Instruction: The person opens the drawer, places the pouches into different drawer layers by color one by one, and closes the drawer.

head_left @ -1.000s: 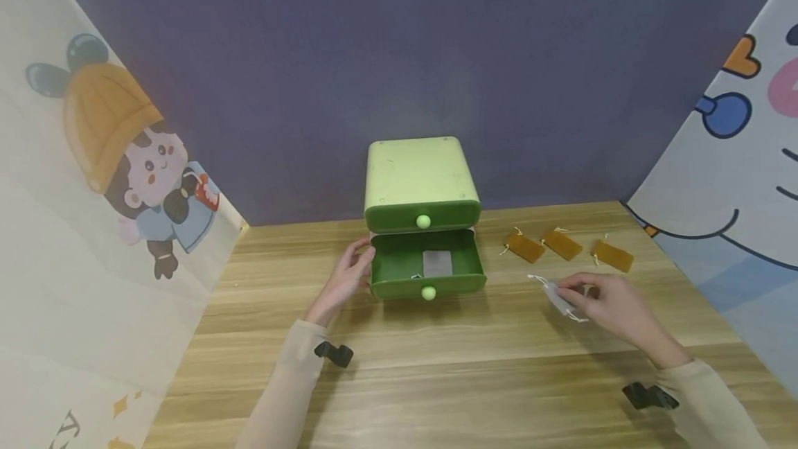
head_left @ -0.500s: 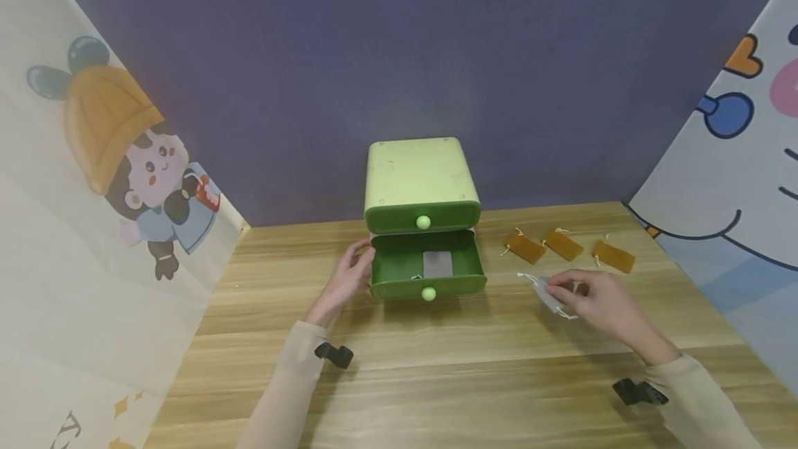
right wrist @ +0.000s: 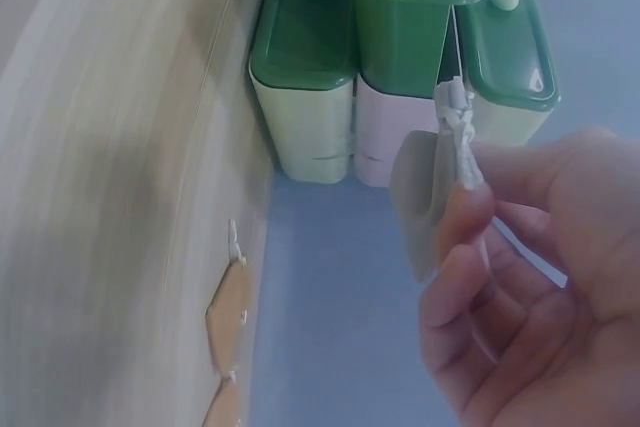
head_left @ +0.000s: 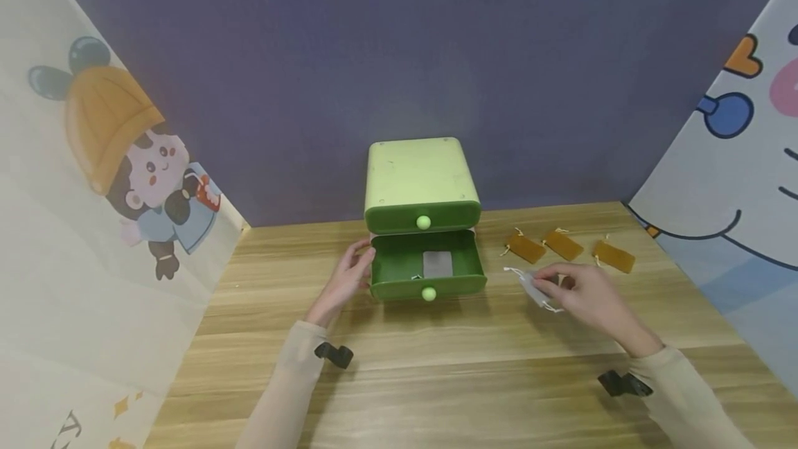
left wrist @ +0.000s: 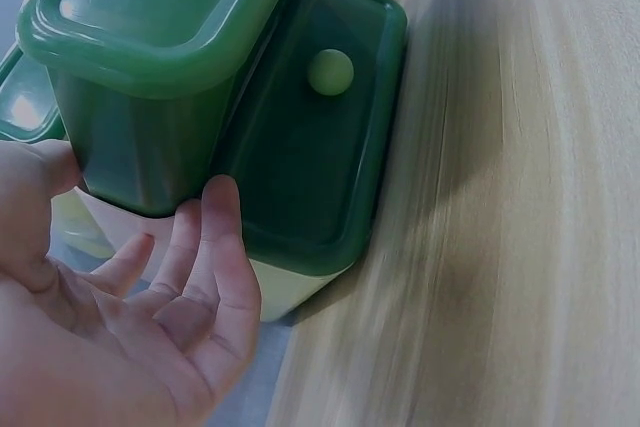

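Note:
A light green drawer cabinet with dark green fronts stands against the back wall. Its middle drawer is pulled out; inside lie a grey pouch and, near the front, a bit of white cord. My left hand holds the left side of this drawer, thumb against one face and fingertips along another. To the right of the cabinet, my right hand pinches a grey drawstring pouch between thumb and fingers, above the table. White cords hang from both its ends.
Three tan drawstring pouches lie in a row on the wooden table, right of the cabinet. A dark blue wall closes the back; printed panels stand at left and right.
My right hand has moved left toward the drawer, carrying the grey pouch. The left hand stays on the drawer, which has not moved.

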{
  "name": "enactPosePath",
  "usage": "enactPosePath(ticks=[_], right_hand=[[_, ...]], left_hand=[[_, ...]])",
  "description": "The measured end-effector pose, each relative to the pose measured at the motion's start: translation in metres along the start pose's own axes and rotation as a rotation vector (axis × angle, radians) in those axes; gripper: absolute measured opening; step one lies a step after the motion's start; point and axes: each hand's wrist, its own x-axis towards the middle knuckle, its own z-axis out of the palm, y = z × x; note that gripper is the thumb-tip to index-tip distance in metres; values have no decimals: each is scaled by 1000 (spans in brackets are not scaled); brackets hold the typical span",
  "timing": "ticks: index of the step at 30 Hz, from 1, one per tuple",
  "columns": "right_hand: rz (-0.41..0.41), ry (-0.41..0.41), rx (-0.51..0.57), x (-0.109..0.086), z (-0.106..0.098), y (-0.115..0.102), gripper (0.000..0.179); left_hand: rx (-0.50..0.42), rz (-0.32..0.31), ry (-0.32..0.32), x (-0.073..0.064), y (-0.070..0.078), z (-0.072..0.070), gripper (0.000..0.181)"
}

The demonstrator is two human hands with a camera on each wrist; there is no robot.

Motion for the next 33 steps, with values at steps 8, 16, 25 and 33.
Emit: enactPosePath(ticks=[8,16,25,33], right_hand=[[-36,0,-6,4,2,-9,15],[-45,-6,-1,9,4,-18,15],[-36,-13,36,13,8,-23,15],[-56,-15,34,17,10,-25,13]], left_hand=[[-4,3,8,1,0,0,60],[-15,9,1,1,-1,0,61],[-20,1,0,1,-2,0,62],[-15,14,2,2,-2,0,61]])
